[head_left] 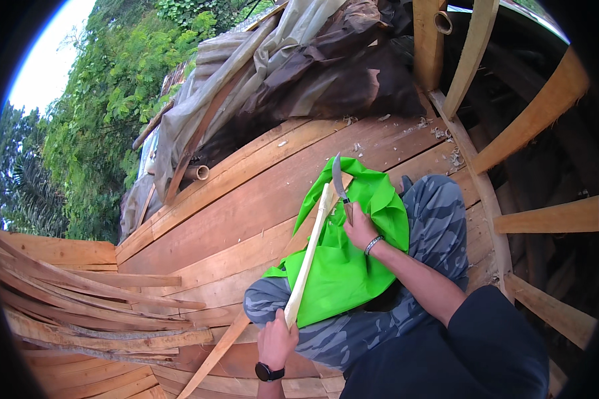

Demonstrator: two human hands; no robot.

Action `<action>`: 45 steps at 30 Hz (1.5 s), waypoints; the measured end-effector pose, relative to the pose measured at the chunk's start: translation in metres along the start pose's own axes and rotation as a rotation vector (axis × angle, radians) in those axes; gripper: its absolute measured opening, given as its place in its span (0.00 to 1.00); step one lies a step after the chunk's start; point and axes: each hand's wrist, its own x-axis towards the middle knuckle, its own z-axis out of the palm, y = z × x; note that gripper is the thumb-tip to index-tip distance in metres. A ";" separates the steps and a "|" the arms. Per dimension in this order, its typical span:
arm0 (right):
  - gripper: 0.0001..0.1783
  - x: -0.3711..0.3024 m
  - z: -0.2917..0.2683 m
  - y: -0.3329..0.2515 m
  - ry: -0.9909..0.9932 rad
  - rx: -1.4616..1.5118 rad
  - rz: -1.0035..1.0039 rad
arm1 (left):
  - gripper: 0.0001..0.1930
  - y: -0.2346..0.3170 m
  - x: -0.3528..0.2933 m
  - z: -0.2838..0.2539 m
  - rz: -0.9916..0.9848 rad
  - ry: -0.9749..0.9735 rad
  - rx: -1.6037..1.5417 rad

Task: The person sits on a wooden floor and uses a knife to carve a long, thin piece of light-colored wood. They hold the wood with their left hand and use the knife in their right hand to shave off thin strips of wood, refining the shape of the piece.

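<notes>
My left hand (277, 341) grips the lower end of a pale, whittled wooden stick (307, 266), which slants up and away from me. In my right hand (361, 230) is a knife (340, 181) with a curved blade, its tip pointing up and away. The blade is beside the far end of the stick; I cannot tell whether they touch. A bright green cloth (353, 266) is spread over my lap and camouflage trousers (439, 213). Under the stick's far part, a flat wooden board (301, 237) partly shows across the cloth.
I sit on a plank floor (239, 206) with wood shavings (456, 157) scattered at the far right. Long wooden strips (100, 312) lie stacked at the left. Upright timber ribs (539, 110) stand along the right. Grey and brown tarpaulin (299, 73) covers the far side, with bamboo poles (196, 173) sticking out.
</notes>
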 end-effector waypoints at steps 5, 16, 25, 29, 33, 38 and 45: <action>0.17 0.006 0.007 0.026 -0.111 -0.140 -0.100 | 0.17 -0.003 0.004 0.000 0.008 -0.011 -0.047; 0.15 0.007 0.009 0.016 0.009 -0.145 0.001 | 0.26 -0.043 -0.022 -0.010 0.164 -0.064 -0.435; 0.15 -0.011 0.006 0.003 0.025 -0.309 -0.156 | 0.21 -0.044 -0.070 0.036 -0.094 0.755 -1.301; 0.14 -0.016 0.006 0.007 0.066 -0.327 -0.252 | 0.16 -0.003 -0.044 0.024 0.039 1.204 -1.769; 0.14 -0.019 0.006 0.005 0.050 -0.312 -0.338 | 0.10 0.016 0.004 -0.004 0.416 1.273 -1.915; 0.15 -0.029 -0.005 -0.013 0.011 -0.280 -0.383 | 0.09 0.032 0.027 -0.049 0.901 1.085 -1.810; 0.17 -0.036 -0.012 -0.027 -0.014 -0.268 -0.330 | 0.09 0.056 0.037 -0.082 1.034 0.943 -1.686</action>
